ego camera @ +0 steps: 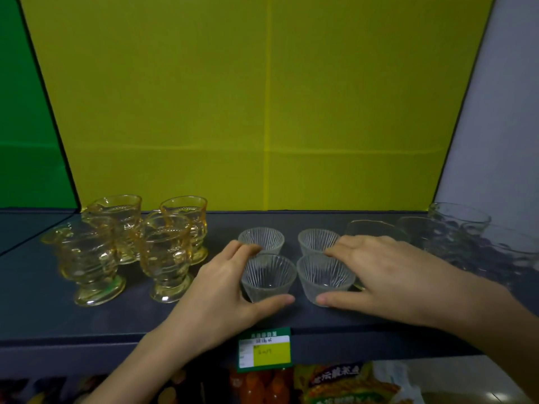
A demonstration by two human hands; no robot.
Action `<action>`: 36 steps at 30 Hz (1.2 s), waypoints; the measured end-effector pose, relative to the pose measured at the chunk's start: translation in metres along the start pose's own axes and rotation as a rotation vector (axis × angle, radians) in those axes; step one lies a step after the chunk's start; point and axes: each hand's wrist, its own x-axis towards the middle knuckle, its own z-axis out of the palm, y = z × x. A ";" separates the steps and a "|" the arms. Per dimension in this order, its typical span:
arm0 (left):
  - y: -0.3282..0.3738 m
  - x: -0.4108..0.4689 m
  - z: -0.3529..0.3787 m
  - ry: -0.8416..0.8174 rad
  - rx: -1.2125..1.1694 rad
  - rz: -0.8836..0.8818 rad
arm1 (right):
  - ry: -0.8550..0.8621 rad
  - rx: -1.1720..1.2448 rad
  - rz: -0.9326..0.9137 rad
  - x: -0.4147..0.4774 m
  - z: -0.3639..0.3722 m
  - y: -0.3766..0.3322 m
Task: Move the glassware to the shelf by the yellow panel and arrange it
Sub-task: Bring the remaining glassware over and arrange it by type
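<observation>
Four small ribbed clear bowls stand in a two-by-two block at the middle of the dark shelf (320,319), in front of the yellow panel (262,112). The front left bowl (268,277) and front right bowl (325,278) sit just apart from each other; the back left bowl (261,239) and back right bowl (318,240) stand close behind them.

To square the block well, the two front bowls should be nudged by their bases rather than their rims, sliding flat on the shelf so the glass does not clink against the back pair, with even gaps kept.

The left hand (215,290) cups the front left bowl: its grip is spread wide, thumb lying along the near side of the base, fingers reaching round the far left rim. The right hand (388,272) mirrors it on the front right bowl, thumb at the near base, fingers over the far right rim. Neither seems clamped; both look like loose touches.

To the left stand four amber footed cups (163,258). To the right are clear dimpled glasses (458,228), blurred, perhaps three or four. A price tag (264,349) hangs on the shelf edge.
</observation>
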 end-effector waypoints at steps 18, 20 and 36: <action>0.007 0.017 -0.029 0.007 -0.112 -0.080 | 0.169 0.288 -0.005 0.001 0.000 0.007; 0.012 0.027 -0.036 0.052 -0.122 -0.084 | 0.219 0.318 -0.024 0.007 -0.013 0.013; -0.005 0.075 -0.001 0.015 -0.027 -0.206 | -0.003 0.314 0.042 0.085 -0.023 0.053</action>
